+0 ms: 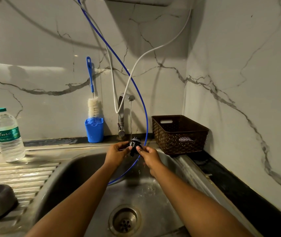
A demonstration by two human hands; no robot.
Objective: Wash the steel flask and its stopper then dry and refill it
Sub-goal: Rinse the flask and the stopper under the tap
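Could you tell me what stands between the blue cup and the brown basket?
In the head view, the running tap and a blue hose lie between the blue cup and the brown basket.

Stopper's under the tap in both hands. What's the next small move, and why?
Probably rotate the stopper a little in the grip. Both the left hand and right hand pinch it under the running water from the tap, and the stream lands on its top, so the lower part is likely unrinsed.
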